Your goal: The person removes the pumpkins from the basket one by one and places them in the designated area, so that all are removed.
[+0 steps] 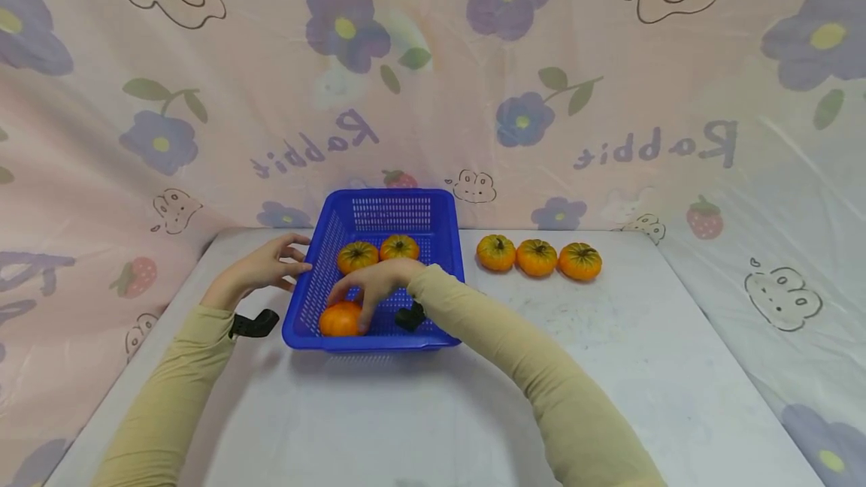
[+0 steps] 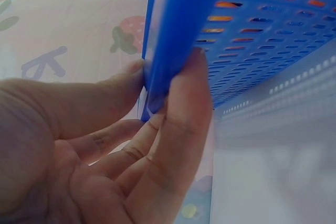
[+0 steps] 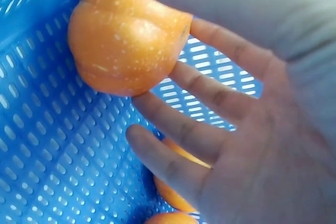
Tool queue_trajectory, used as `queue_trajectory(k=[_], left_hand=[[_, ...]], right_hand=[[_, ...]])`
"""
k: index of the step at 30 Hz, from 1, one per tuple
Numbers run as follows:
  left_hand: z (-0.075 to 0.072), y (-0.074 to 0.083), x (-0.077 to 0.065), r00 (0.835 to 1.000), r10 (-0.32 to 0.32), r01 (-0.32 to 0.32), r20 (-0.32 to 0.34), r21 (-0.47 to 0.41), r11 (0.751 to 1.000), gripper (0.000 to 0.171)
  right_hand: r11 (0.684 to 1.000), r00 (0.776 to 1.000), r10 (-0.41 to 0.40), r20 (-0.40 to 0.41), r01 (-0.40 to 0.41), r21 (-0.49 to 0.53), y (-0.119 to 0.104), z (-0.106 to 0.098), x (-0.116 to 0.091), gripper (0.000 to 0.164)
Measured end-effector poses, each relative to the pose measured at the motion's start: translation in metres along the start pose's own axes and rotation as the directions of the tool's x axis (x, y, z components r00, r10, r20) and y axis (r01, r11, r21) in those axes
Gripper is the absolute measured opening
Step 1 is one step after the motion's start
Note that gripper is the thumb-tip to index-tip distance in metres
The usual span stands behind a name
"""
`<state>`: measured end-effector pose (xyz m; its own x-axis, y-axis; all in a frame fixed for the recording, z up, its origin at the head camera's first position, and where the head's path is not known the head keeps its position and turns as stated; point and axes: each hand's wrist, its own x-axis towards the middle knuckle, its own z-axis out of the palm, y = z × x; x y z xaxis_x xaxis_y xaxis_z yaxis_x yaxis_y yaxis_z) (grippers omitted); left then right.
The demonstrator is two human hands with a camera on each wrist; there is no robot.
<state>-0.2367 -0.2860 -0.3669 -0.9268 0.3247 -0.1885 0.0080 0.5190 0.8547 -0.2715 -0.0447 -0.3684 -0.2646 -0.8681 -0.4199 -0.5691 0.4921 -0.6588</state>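
A blue plastic basket (image 1: 379,344) with slotted walls stands on the table. My left hand (image 1: 269,267) pinches its left rim; in the left wrist view, the thumb and index finger lie on either side of the blue rim (image 2: 181,30). Inside the basket, near its front left corner, my right hand (image 1: 379,284) holds a small orange pumpkin (image 1: 338,319). Seen from the right wrist, the thumb lies over the pumpkin (image 3: 123,40) and fingertips meet its other side. Two more small pumpkins with green-streaked tops, one left (image 1: 356,255) and one right (image 1: 399,247), sit farther back in the basket.
To the right of the basket, three small pumpkins (image 1: 537,257) lie in a row near the back of the white table (image 1: 575,352). Behind the table hangs a printed cloth (image 1: 433,96) with flowers and rabbits. Each wrist carries a small black camera (image 1: 255,323).
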Motion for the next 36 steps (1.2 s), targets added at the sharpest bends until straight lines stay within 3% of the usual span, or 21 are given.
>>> queue_trajectory(k=[11,21,28,36], left_hand=[[0.000,0.001,-0.002,1.000,0.003,-0.003,0.003,-0.004,1.000,0.058],[0.000,0.003,-0.002,1.000,0.012,-0.012,0.005,-0.012,1.000,0.058],[0.002,0.004,-0.003,1.000,0.007,-0.007,0.002,-0.023,1.000,0.058],[0.003,0.004,-0.003,1.000,0.012,-0.012,0.003,-0.002,1.000,0.060]], right_hand=[[0.992,0.999,0.030,0.021,-0.028,-0.123,-0.001,0.002,0.010,0.065],[0.992,0.997,0.070,0.011,-0.069,-0.110,-0.001,0.004,0.015,0.066],[0.996,0.997,0.074,-0.007,-0.074,-0.048,0.002,0.006,0.014,0.061],[0.985,0.997,0.080,0.006,-0.078,-0.154,0.004,0.009,0.011,0.073]])
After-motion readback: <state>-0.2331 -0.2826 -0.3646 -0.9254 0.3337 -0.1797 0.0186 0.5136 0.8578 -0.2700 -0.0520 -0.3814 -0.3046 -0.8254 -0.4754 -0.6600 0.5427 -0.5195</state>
